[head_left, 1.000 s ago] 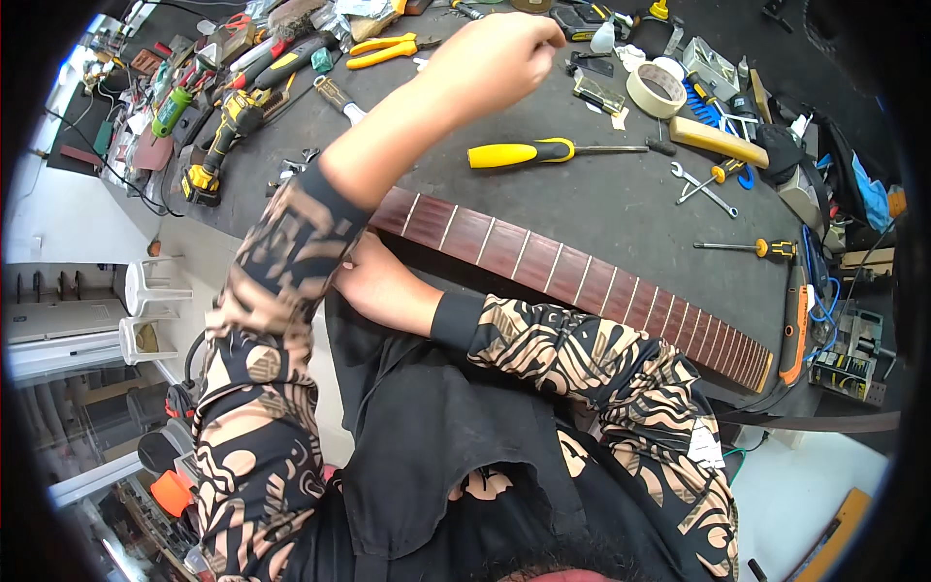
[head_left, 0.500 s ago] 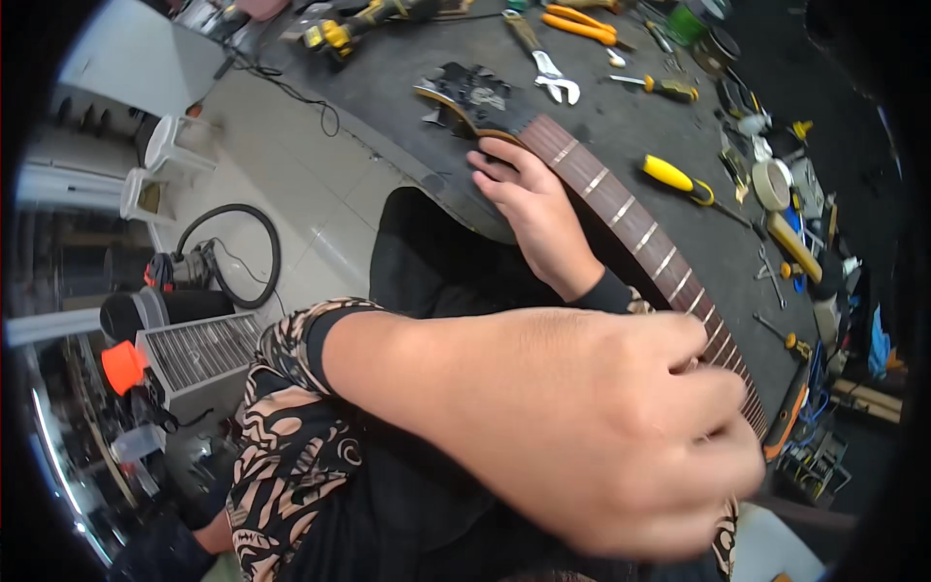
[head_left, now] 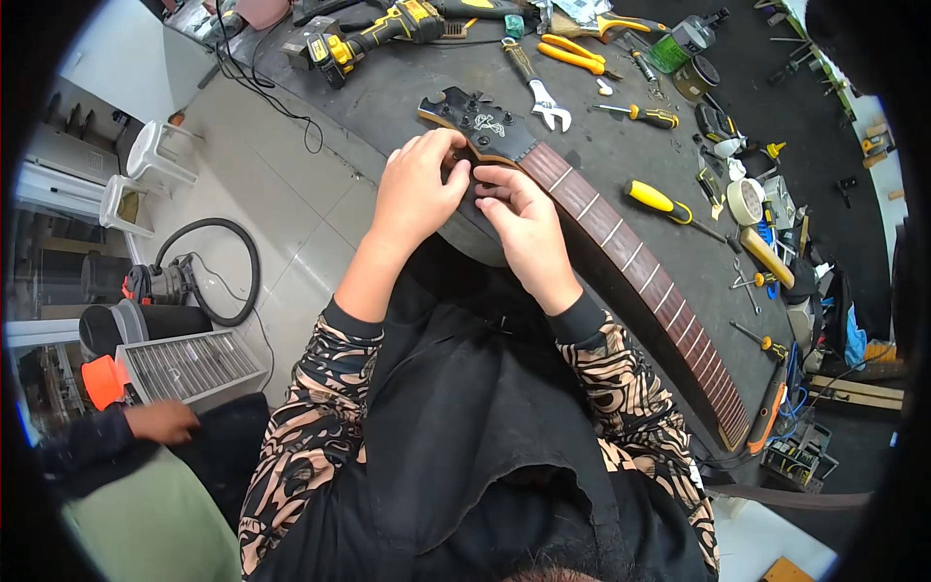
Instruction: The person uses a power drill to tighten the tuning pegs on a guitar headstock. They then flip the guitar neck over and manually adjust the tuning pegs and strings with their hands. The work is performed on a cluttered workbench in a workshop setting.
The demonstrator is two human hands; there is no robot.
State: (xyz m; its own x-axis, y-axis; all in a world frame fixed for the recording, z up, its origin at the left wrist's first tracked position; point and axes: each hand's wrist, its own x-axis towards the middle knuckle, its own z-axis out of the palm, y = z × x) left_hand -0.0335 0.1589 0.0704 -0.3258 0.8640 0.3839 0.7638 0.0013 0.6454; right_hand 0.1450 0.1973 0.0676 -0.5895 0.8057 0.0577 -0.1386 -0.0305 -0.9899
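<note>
A guitar neck (head_left: 630, 257) with a brown fretted fingerboard lies slantwise on the dark bench, its black headstock (head_left: 464, 114) at the far left end. My left hand (head_left: 419, 189) is at the near edge of the headstock, fingers bent and closed. Beside it, my right hand (head_left: 529, 228) has curled fingers close to where the headstock meets the fingerboard. The two hands' fingertips nearly meet at the neck's near side. Whatever lies between the fingers is too small or hidden to name.
Beyond the neck lie a yellow-handled screwdriver (head_left: 659, 202), an adjustable wrench (head_left: 546, 102), orange pliers (head_left: 572, 53) and a yellow-black power drill (head_left: 388, 34). A tape roll (head_left: 745, 202) sits farther right. At the lower left, another person's hand (head_left: 163, 422) shows near a grey slatted box (head_left: 194, 364).
My left hand has swung from the right, over the fingerboard, back to the headstock beside my right hand. My right hand's fingers have curled. Another person's arm has come farther into view.
</note>
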